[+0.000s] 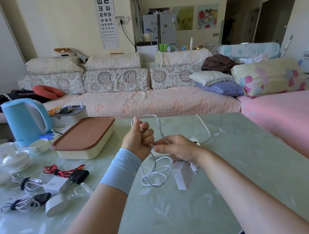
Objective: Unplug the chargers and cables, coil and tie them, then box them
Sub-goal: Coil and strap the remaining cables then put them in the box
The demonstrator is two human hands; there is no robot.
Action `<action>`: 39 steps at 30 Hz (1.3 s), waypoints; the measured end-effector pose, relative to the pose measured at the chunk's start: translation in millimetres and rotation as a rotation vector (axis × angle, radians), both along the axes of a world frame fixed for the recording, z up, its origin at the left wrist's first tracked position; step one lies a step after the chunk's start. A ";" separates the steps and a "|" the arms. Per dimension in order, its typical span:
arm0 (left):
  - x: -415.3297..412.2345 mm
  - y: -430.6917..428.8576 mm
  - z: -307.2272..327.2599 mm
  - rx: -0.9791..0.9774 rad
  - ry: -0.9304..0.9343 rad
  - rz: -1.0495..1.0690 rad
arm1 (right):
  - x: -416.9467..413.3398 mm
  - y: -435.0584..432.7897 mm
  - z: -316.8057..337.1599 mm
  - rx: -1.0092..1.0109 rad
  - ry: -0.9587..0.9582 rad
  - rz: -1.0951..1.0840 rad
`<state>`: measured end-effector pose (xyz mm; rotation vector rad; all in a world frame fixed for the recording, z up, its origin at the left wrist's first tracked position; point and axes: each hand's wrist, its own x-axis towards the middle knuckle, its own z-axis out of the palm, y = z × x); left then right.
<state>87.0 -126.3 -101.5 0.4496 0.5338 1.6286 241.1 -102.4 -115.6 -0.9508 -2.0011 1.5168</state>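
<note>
My left hand (140,136), with a blue wrist sleeve, is a fist gripping loops of a white cable (156,174) above the table centre. My right hand (177,148) pinches the same cable just right of the fist. A white charger brick (183,175) hangs below the right hand, and the cable's plug end dangles beside it. Further loops droop between my wrists. A white power strip (195,141) lies behind the right hand, its cord curving away. The cream box with a brown lid (84,135) stands shut at the left. Tied cables and chargers (47,187) lie at the near left.
A blue kettle (26,119), a white cup (39,145) and lidded dishes (15,157) crowd the table's far left. The pale green table (239,175) ends at a sofa (132,100) beyond. A grey tray of small items (67,113) sits behind the box.
</note>
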 end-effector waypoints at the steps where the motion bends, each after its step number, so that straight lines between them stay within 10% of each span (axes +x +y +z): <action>1: 2.6 0.4 0.1 0.009 -0.006 0.036 | -4.3 -2.7 -2.7 -0.016 -0.004 0.038; 8: -2.8 -6.6 6.5 -0.015 0.170 0.201 | -16.0 -5.5 -2.1 0.232 -0.215 -0.066; 13: -17.1 -10.4 10.6 -0.057 0.676 0.527 | -10.7 -6.9 7.9 0.237 -0.263 0.091; 18: -29.1 -11.5 9.5 -0.097 0.535 0.558 | -8.6 -7.5 7.7 0.125 -0.342 0.264; 23: -29.0 -11.7 -1.5 0.005 0.252 0.182 | 2.2 2.4 4.5 -0.142 -0.020 0.166; 29: 2.8 -16.5 -17.0 -0.051 0.667 -0.322 | 9.4 15.4 11.1 -0.290 0.289 -0.053; 39: 0.5 -17.8 -22.3 -0.086 1.267 -0.452 | 11.0 21.4 5.8 -0.366 0.275 -0.165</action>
